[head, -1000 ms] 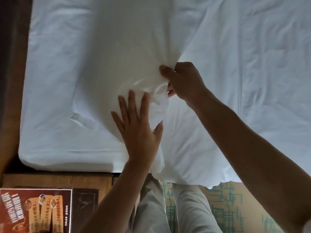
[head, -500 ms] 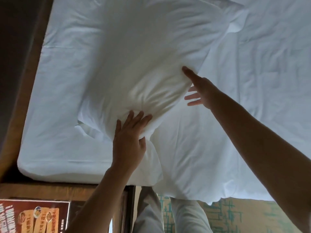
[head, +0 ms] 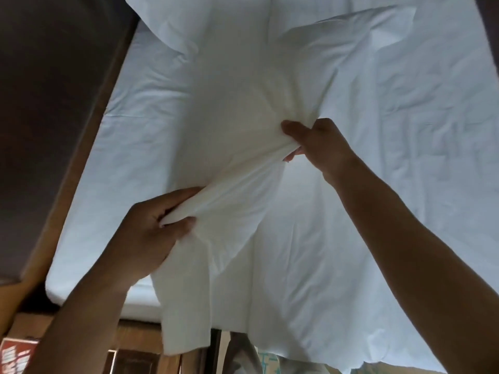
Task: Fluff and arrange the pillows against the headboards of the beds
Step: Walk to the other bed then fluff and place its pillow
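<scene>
Left hand [head: 145,233] fingers [head: 178,197] pinching bunched fold of pillow [head: 232,117] case; right hand [head: 321,147] thumb and fingers clamped on same edge further along. Pillow flat on bed sheet [head: 405,130] beyond fingertips, not against headboard [head: 62,90], which stands left of left hand. Second pillow [head: 167,22] far past. Judged: fluffing under way, placing left.

You've got a white fitted sheet [head: 140,147] over the mattress, wrinkled, and a loose white top sheet [head: 405,157] spread across the right side, its edge hanging off the near side. Bottom left corner: a red printed card [head: 14,356], partly cut off, text unreadable. Just right of it, a dark wooden panel [head: 135,361]. Bottom centre shows patterned floor [head: 272,364] with teal lines.
</scene>
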`<state>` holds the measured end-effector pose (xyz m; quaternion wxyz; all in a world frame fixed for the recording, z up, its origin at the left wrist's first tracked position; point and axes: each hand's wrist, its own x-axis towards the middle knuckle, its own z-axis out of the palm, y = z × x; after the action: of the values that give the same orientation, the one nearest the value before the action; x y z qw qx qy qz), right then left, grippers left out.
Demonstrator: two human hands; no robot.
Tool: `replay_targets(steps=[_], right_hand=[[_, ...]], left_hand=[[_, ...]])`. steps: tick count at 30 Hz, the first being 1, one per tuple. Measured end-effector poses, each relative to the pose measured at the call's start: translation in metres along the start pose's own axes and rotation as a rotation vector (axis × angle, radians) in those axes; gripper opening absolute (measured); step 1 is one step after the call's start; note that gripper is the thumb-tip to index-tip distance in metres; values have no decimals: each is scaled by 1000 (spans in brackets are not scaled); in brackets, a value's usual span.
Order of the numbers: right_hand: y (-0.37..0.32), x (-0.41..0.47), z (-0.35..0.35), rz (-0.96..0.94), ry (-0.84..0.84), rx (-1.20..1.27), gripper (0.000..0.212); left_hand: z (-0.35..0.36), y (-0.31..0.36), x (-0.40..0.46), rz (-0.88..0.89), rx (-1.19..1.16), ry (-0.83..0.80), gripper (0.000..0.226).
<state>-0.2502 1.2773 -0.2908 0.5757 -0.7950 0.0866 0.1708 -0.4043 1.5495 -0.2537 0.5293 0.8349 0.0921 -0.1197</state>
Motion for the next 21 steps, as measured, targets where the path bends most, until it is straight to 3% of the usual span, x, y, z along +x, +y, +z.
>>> replay_targets(steps=[5, 10, 15, 18, 21], right_hand=[[-29, -11, 26, 12, -69, -184, 40], [-6, -14, 55, 46, -40, -226, 47], [-15, -4, 43, 7, 72, -371, 35], [-30, 1, 29, -15, 147, -500, 70], [-50, 11, 36, -204, 208, -575, 77]], left_hand=[[-29, -23, -22, -141, -172, -8, 50], [-20, -48, -24, -166, -136, 88, 51], [-41, -51, -19, -117, -117, 210, 62], [-54, -56, -20, -88, -7, 311, 74], [-52, -56, -25, -57, 108, 388, 55]])
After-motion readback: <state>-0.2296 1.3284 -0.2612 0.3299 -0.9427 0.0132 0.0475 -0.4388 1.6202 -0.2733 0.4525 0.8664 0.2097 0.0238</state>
